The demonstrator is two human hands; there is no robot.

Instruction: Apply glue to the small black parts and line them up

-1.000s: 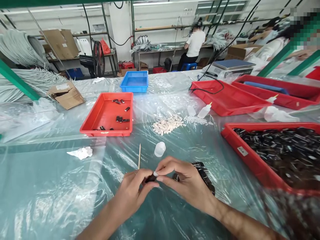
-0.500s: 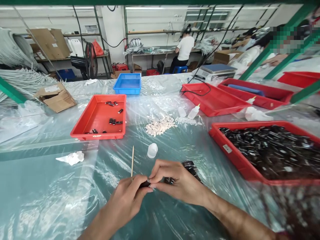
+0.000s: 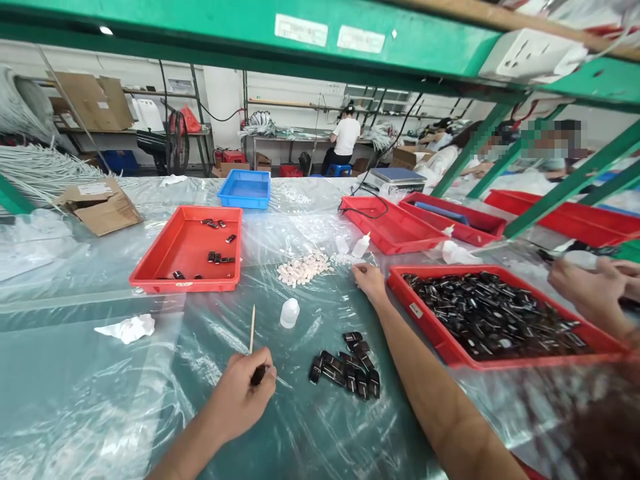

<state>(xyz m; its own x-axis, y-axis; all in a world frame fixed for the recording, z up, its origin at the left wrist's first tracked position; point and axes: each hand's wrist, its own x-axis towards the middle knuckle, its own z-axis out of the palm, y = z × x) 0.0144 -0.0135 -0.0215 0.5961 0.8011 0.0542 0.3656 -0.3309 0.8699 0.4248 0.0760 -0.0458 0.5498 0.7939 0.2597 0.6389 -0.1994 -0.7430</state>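
My left hand (image 3: 250,383) is closed around a black piece (image 3: 258,375), just below a thin wooden stick (image 3: 253,328). Farther off, my right hand (image 3: 369,280) reaches to the small white bits right of the pile of white pieces (image 3: 303,268); its fingers are pinched together, and what they hold is too small to make out. Between my arms lies a group of black pieces (image 3: 345,368). A small white translucent cup (image 3: 289,313) stands in front of the white pile. Beyond my right fingertips is a white squeeze bottle (image 3: 361,245).
An orange-red tray (image 3: 185,286) with several black pieces is at the left, a blue tray (image 3: 244,202) behind it. A red tray (image 3: 425,333) full of black pieces stands right of my forearm. Another person's hands (image 3: 593,290) are at the far right. A green beam (image 3: 200,33) crosses overhead.
My right hand has left the black piece and moved forward and right to the white bits. My left hand has shifted slightly left with the piece. The view has tilted up.
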